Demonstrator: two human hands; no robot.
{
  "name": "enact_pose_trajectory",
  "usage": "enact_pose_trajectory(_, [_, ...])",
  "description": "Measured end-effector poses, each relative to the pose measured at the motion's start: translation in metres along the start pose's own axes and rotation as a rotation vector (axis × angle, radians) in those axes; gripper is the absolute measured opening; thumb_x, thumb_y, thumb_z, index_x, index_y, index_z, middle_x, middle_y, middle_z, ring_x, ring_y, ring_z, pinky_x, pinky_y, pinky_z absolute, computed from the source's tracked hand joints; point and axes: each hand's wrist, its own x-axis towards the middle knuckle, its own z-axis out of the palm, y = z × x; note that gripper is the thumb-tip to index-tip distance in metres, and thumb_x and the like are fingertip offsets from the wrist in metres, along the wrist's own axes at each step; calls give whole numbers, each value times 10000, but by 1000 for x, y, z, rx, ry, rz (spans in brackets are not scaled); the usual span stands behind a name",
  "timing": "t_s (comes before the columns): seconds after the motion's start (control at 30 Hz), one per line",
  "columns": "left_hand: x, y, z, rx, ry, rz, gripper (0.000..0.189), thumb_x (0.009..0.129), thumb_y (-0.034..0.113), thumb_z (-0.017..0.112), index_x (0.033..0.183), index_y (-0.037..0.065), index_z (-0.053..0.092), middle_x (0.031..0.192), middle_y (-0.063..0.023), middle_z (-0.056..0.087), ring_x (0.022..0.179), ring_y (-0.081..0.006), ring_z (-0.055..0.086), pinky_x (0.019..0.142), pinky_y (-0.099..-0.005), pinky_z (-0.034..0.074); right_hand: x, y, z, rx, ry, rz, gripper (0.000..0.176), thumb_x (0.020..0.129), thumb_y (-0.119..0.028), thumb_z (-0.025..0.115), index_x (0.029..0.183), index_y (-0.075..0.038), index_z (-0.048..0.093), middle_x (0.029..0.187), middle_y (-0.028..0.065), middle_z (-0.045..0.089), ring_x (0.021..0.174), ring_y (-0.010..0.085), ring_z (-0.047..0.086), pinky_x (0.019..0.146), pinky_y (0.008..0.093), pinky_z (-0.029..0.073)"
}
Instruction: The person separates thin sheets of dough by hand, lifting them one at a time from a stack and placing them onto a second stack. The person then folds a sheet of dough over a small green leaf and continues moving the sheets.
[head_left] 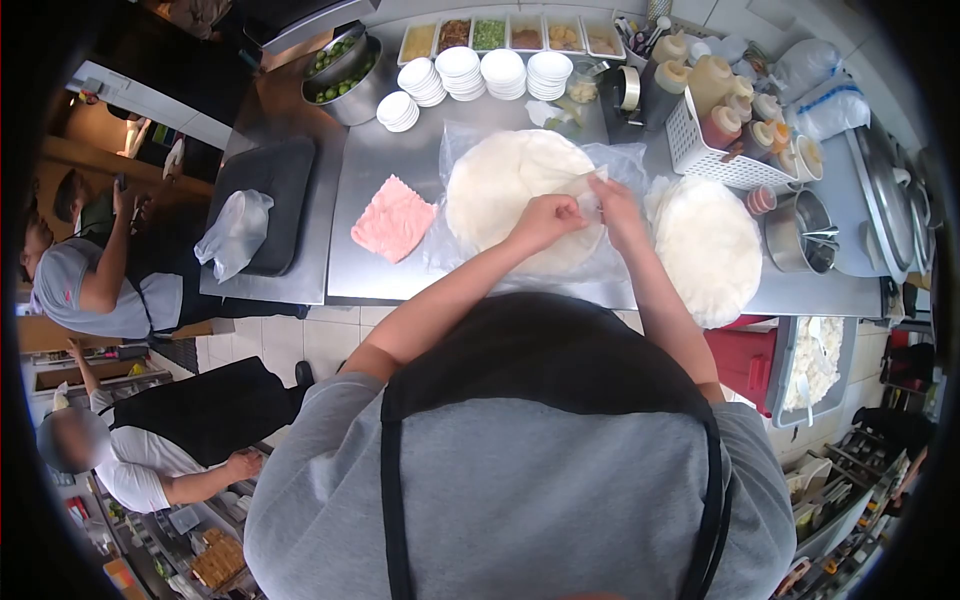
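Note:
A large round sheet of pale dough lies on clear plastic on the steel counter. Over its right part, my left hand has its fingers curled in a pinch; what they hold is too small to make out. My right hand pinches the lifted right edge of the dough, close beside my left hand. To the right sits a second round stack of pale dough. A pink cloth is spread on the counter to the left.
Stacked white bowls and food trays line the back. At right are a white basket of bottles and a metal pot. A black tray holds a plastic bag. Several people stand at left.

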Motion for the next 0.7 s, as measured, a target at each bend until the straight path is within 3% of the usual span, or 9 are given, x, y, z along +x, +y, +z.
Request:
enact_pose_trajectory(0.07, [3, -8, 3, -40, -10, 65, 152, 716, 175, 677, 718, 57, 582, 626, -3, 522, 623, -93, 502, 617, -246, 430, 1, 1, -1, -7, 9, -13, 252, 829, -296, 541, 802, -51, 590, 636, -18, 526, 523, 63, 438, 459, 220, 327])
enact_pose_trajectory(0.13, [-1, -9, 3, 216, 113, 264, 128, 709, 161, 668, 714, 59, 592, 683, -40, 569, 649, -138, 542, 636, -277, 436, 3, 4, -4, -13, 20, -24, 247, 829, -297, 542, 817, -55, 589, 653, -16, 532, 536, 62, 444, 465, 219, 329])
enact_pose_trajectory(0.17, [-4, -12, 2, 217, 111, 264, 128, 709, 161, 668, 714, 59, 592, 683, -40, 569, 649, -138, 542, 636, -277, 436, 4, 5, -6, -9, 42, 1, 239, 826, -292, 549, 832, -56, 588, 674, -15, 538, 549, 63, 450, 472, 220, 335])
enact_pose_trajectory(0.23, [-11, -21, -2, 242, -60, 11, 114, 692, 137, 659, 716, 51, 589, 731, -65, 581, 709, -179, 562, 670, -295, 436, 4, 8, -9, -3, 63, 26, 232, 822, -286, 556, 846, -57, 587, 695, -14, 544, 563, 65, 456, 480, 220, 340])
enact_pose_trajectory(0.37, [-22, -31, -1, 290, -63, 49, 111, 670, 129, 655, 707, 51, 584, 735, -73, 564, 739, -210, 553, 675, -312, 432, -21, 18, 4, -33, -48, -21, 196, 818, -221, 561, 919, -54, 567, 761, 1, 553, 617, 87, 485, 510, 234, 373])
enact_pose_trajectory(0.4, [-22, -33, -1, 369, -32, 139, 116, 659, 133, 656, 696, 53, 580, 724, -78, 554, 741, -224, 546, 672, -324, 428, -20, 24, 5, -2, -61, -75, 192, 817, -201, 562, 937, -52, 560, 778, 7, 554, 637, 94, 494, 520, 240, 384])
enact_pose_trajectory(0.5, [-22, -39, 0, 414, -2, 246, 124, 642, 142, 660, 679, 59, 576, 708, -83, 542, 742, -249, 536, 665, -346, 420, 2, 18, -12, -92, 85, 53, 192, 818, -171, 559, 961, -44, 545, 803, 26, 557, 684, 115, 522, 558, 243, 412])
enact_pose_trajectory(0.63, [-21, -43, -1, 386, -11, 276, 123, 634, 147, 664, 662, 67, 574, 697, -79, 536, 740, -259, 528, 668, -358, 414, 85, 14, -59, 309, 44, -93, 198, 823, -148, 551, 958, -7, 519, 821, 49, 559, 736, 153, 556, 673, 285, 480])
enact_pose_trajectory(0.7, [-19, -46, -1, 400, -14, 293, 123, 633, 148, 664, 664, 69, 575, 698, -79, 538, 734, -259, 528, 666, -359, 414, 93, -19, -62, 386, 55, -59, 213, 831, -167, 542, 968, -7, 511, 834, 57, 564, 742, 167, 561, 697, 300, 482])
